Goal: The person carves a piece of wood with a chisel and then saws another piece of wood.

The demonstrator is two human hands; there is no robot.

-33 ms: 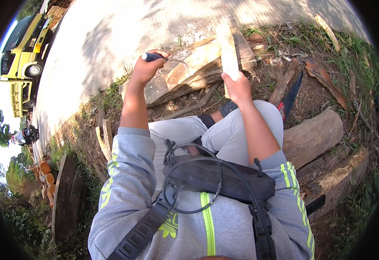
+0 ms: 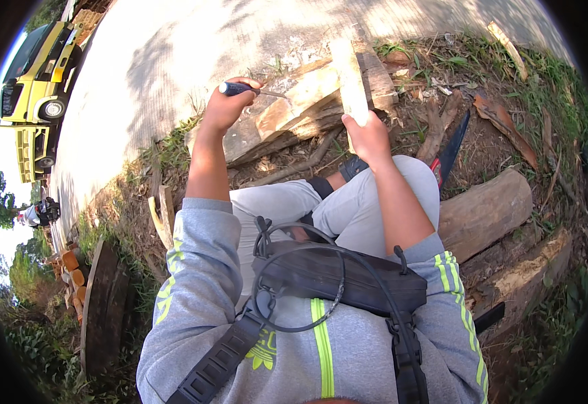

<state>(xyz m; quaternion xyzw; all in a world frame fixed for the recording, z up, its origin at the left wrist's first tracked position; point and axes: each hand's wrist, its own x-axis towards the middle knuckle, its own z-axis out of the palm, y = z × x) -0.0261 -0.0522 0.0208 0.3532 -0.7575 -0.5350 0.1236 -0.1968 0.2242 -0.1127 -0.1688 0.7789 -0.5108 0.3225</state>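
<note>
My left hand (image 2: 224, 110) is closed around the dark blue handle of a screwdriver (image 2: 236, 88). The thin metal shaft points right, its tip over a large split block of wood (image 2: 297, 101). A pale flat strip of wood (image 2: 350, 77) is gripped at its near end by my right hand (image 2: 368, 133). The strip slants away from me across the right part of the block, and its far end reaches the block's far side. I cannot tell whether the screwdriver's tip touches the block.
A saw (image 2: 453, 151) with a red-and-black handle lies right of my knee. Logs (image 2: 486, 209) rest at my right, with bark pieces (image 2: 506, 128) beyond. Past the block runs a paved road (image 2: 173, 60), with a yellow truck (image 2: 42, 74) and a motorcycle (image 2: 42, 211) at left.
The pale wood strip has tipped slightly to the left, and my right hand has shifted a little with it. My left hand and the screwdriver look unmoved.
</note>
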